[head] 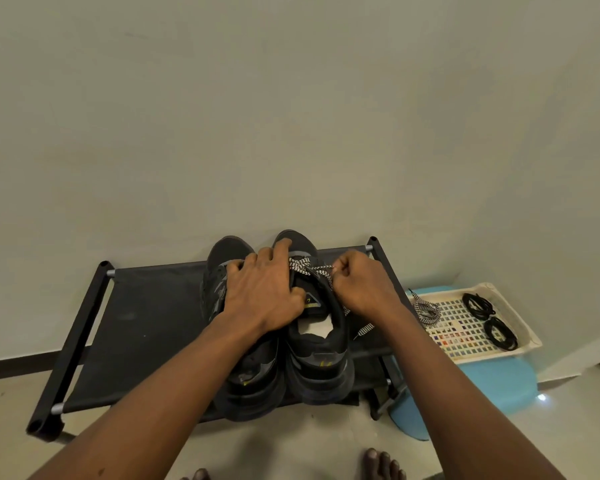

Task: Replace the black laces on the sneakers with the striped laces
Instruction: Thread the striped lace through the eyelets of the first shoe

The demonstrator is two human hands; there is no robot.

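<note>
Left hand: your left hand lies flat over both shoes, fingers spread, thumb on the right shoe's tongue.
Right hand: your right hand is curled and pinches the striped lace at the shoe's 3 o'clock side.
Striped lace: crossed over the front of the right shoe; one loose end hangs at 4 o'clock.
Shoes: the left shoe touches the right shoe on the black rack, toes at 12 o'clock.
Tray: the white tray sits at 3 o'clock from the rack on a blue stool, holding a spare lace and coiled black laces.
Writing: yellow tongue mark, too small to read.
</note>
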